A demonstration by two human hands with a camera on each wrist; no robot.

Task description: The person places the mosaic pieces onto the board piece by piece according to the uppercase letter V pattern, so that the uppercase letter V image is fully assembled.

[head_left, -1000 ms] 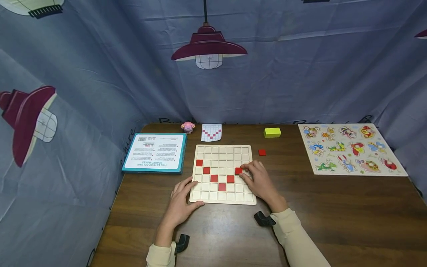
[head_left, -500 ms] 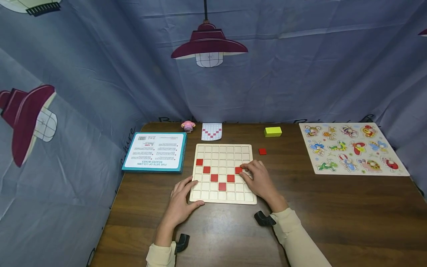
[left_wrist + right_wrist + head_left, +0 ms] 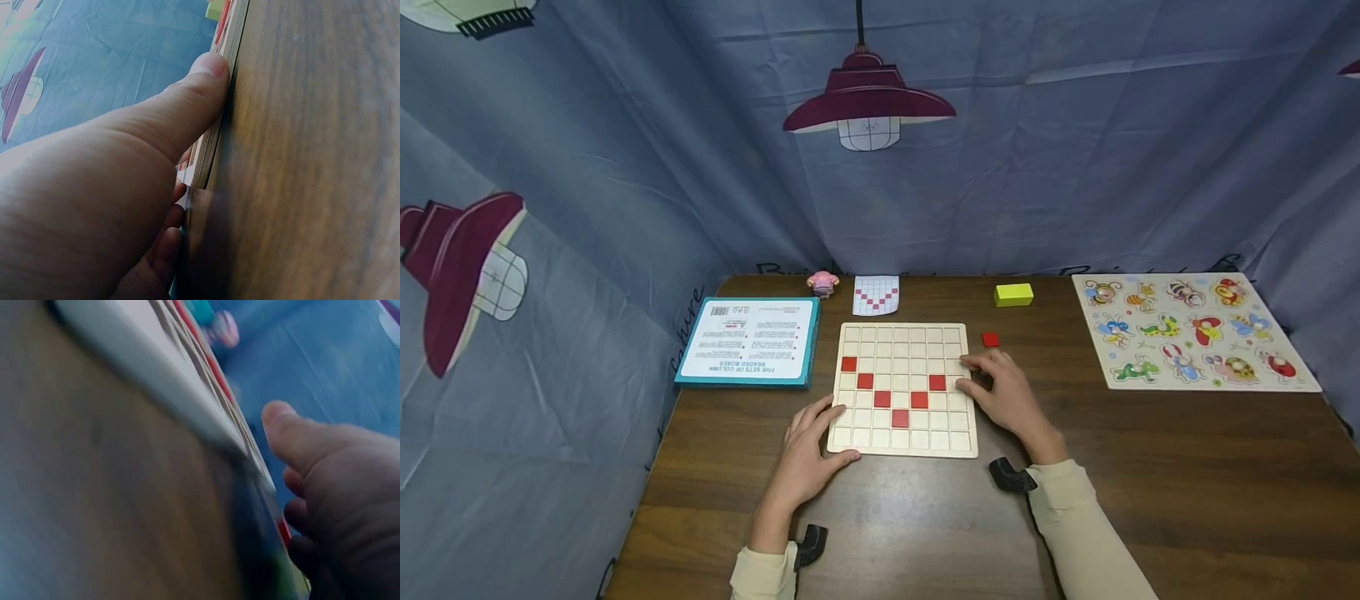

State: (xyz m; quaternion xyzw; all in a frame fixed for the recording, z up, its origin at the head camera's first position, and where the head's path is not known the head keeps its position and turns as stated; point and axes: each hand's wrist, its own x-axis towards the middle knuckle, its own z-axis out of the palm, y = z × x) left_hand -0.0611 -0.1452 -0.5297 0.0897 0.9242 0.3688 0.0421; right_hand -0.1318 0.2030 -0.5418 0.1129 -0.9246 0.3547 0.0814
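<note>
Your left hand [image 3: 805,457] braces the grid board [image 3: 902,388] at its near-left corner, fingers spread. Your right hand [image 3: 1007,396] rests at the board's right edge, fingers seemingly loose, empty; a red tile [image 3: 990,339] lies just beyond.

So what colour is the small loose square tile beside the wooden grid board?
Red, clearest in the head view.

Dark wooden table [image 3: 1150,467], bearing: grid board [image 3: 901,442] at centre, teal box [image 3: 748,340] left, insect puzzle [image 3: 1187,333] right, yellow block [image 3: 1013,295], loose red tile [image 3: 990,339], pattern card [image 3: 876,296], pink figurine [image 3: 823,283] along back.
</note>
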